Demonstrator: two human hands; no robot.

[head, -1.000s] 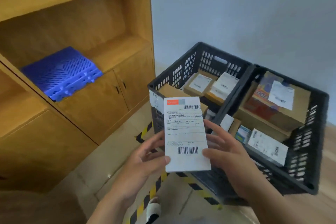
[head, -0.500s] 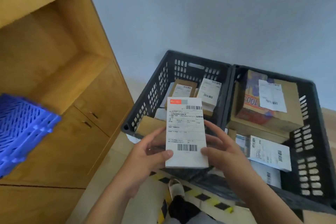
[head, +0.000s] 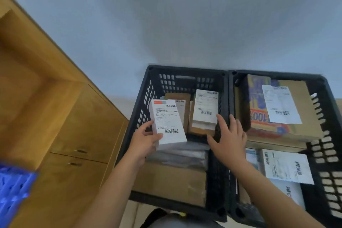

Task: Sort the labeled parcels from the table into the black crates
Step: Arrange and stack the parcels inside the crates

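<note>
While the left hand [head: 146, 139] gripped the white parcel [head: 167, 121] over the left crate [head: 140, 109], the right hand [head: 230, 138] hovered open beside it; setting it down among the boxes seemingly came next.

Blue slatted thing [head: 13, 194] blurred, cropped at left edge

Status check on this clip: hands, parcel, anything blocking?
Left hand grips white parcel over left crate. Right hand open, spread at the crates' shared wall. Crate already holds boxes; gap beneath looks tight.
</note>
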